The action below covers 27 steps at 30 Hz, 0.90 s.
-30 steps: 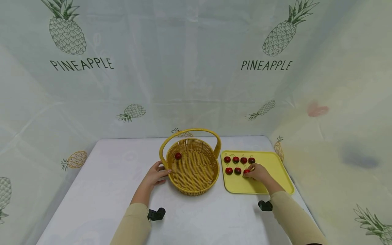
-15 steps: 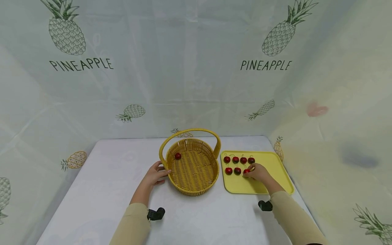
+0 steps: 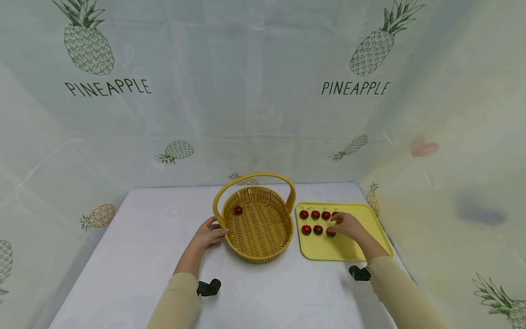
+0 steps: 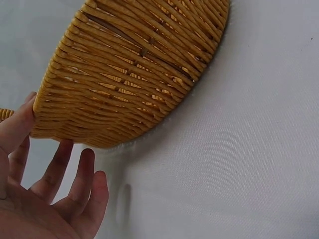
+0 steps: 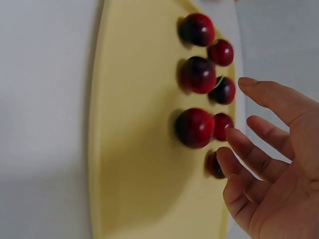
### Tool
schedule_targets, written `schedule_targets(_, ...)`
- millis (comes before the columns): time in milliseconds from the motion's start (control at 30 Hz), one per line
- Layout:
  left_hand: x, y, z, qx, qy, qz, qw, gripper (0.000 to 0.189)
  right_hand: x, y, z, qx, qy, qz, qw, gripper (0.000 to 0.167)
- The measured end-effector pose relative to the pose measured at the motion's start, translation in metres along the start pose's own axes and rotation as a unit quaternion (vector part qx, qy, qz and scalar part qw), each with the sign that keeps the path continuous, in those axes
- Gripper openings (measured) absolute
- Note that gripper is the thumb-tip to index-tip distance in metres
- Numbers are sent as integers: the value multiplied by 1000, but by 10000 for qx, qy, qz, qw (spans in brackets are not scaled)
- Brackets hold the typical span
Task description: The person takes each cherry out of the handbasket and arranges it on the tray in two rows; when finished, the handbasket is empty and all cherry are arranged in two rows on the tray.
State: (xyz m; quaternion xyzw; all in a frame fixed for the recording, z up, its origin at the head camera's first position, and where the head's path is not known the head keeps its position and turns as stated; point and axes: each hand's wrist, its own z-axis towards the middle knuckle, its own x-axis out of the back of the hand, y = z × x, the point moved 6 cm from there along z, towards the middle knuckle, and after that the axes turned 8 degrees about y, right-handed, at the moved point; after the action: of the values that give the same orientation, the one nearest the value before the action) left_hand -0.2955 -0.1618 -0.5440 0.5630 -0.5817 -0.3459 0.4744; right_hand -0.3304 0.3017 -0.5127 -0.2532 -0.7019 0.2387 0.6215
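My left hand (image 3: 208,234) grips the left rim of a round yellow wicker basket (image 3: 259,233) near the foot of its handle. In the left wrist view, the thumb lies on the rim and a fingertip touches the woven side (image 4: 114,94). One dark red cherry (image 3: 238,210) lies inside the basket, at its left. Over the yellow tray (image 3: 365,237), my right hand (image 3: 349,225) hovers with parted fingers and nothing held. Just below it sits the end cherry (image 3: 330,232) of the front row. A back-row cherry (image 3: 334,213) is partly hidden by the fingers.
Several more cherries with stems, such as the front-left cherry (image 3: 306,230), stand in two rows on the tray's left part. The white table (image 3: 263,292) ends at a pineapple-print curtain (image 3: 255,105) behind. The basket's tall handle (image 3: 263,174) arches over it.
My right hand has let go of the end cherry in the front row, parted its fingers and lifted slightly away. The cherry stays on the tray. My left hand and the basket keep their places.
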Motion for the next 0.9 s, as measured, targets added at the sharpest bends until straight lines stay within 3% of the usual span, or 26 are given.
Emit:
schedule_targets(433,1,-3,1,9,38,-32,10000,57,-19,-79,-9,766,-259,281,9963,38)
schedule_targets(900,2,-4,3,8,30,-68,10000,59,-59,-144,-15,1451,-864,625,9837,34)
